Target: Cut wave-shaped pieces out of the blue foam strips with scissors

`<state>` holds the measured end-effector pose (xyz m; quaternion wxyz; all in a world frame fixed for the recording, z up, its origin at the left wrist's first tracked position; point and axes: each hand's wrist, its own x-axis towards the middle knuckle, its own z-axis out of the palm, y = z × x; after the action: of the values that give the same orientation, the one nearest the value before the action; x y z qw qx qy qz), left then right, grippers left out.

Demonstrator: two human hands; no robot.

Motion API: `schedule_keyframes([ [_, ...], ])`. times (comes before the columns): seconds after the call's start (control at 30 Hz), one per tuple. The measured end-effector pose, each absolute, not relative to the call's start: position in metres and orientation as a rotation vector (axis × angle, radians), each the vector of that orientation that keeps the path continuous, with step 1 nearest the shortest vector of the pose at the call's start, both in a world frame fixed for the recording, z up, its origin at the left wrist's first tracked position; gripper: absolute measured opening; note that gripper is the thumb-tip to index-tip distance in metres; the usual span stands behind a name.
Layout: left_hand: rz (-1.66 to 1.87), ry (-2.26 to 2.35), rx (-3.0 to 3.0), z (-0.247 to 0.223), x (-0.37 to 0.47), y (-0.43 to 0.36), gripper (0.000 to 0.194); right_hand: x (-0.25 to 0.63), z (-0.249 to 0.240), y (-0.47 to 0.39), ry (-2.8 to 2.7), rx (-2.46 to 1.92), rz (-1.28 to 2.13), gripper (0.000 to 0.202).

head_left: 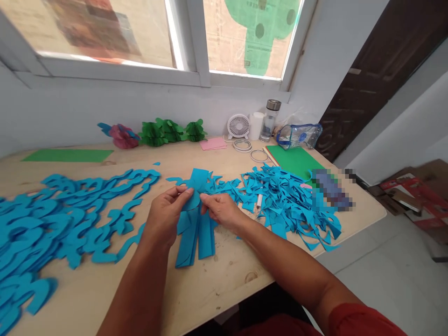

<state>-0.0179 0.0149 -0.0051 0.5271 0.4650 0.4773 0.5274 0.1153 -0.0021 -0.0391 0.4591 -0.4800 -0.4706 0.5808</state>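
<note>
A piece of blue paper (191, 201) with a curved lower edge is held up between my two hands. My left hand (170, 205) is closed, pinching it from the left between thumb and fingers. From the other side my right hand (220, 210) pinches its right edge, with the remaining fingers curled. Just behind the held piece stands out a blue paper rectangle (200, 176). Below my hands, folded blue paper strips (187, 245) lie on the wooden table (227, 280), and one strip shows a drawn curved line.
Wavy blue paper cutouts (80, 214) are heaped on the left, and blue scraps (283, 196) on the right. Along the wall stand green paper flowers (171, 131), a small fan (238, 126), a glass bottle (270, 122) and a clear pouch (299, 135). Green sheets (294, 158) lie nearby.
</note>
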Motion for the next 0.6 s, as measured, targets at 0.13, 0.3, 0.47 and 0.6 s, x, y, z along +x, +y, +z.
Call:
schedule_keyframes([
  [0.13, 1.25, 1.172, 1.087, -0.0046, -0.0181, 0.0162, 0.027, 0.1158, -0.0435, -0.0014, -1.194, -1.195, 1.432, 0.048],
  [0.3, 1.222, 1.201, 1.085, -0.0041, -0.0191, 0.0167, 0.024, 0.116, -0.0465, -0.0011, -1.21, -1.215, 1.423, 0.046],
  [0.47, 1.199, 1.205, 1.059, -0.0063, -0.0201, 0.0176, 0.025, 0.1151, -0.0464, -0.0004, -1.192, -1.232, 1.421, 0.046],
  [0.6, 1.221, 1.171, 0.961, -0.008, -0.021, 0.0188, 0.028, 0.1142, -0.0451, -0.0005, -1.197, -1.203, 1.428, 0.047],
])
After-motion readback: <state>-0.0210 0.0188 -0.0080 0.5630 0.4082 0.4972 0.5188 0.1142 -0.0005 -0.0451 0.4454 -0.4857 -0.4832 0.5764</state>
